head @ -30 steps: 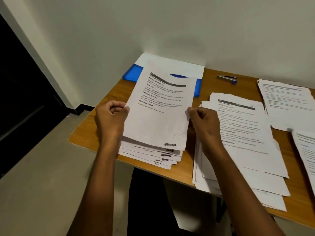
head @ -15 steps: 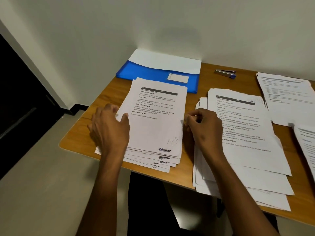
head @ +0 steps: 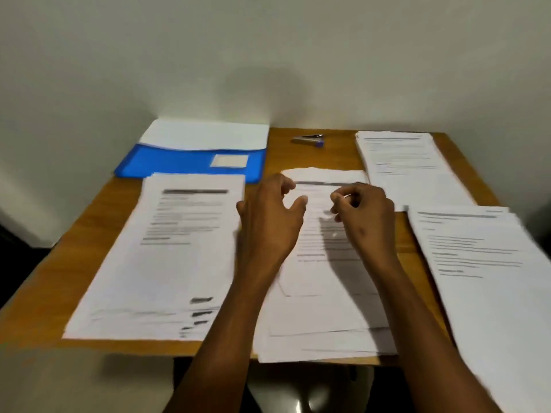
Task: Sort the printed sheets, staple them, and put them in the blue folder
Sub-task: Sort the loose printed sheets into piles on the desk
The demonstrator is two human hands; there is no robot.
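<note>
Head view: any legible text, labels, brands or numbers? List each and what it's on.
None readable; the frame is motion-blurred.
Left stack: dark header bar, text lines and a dark corner mark, all blurred.
Middle stack: print blurred, partly behind both hands.
Far right stack: blurred.
Near right stack: blurred.
Blue folder: pale label, nothing legible on it.
Stapler: no marking discernible.

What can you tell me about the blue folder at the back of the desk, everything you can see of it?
The blue folder lies flat at the far left of the wooden desk, near the wall. It looks like glossy plastic, with a pale rectangular label on its front toward the right. White sheets stick out past its far edge. The left stack of printed sheets overlaps its near edge. Neither hand touches it, and the stapler lies apart to its right.
</note>
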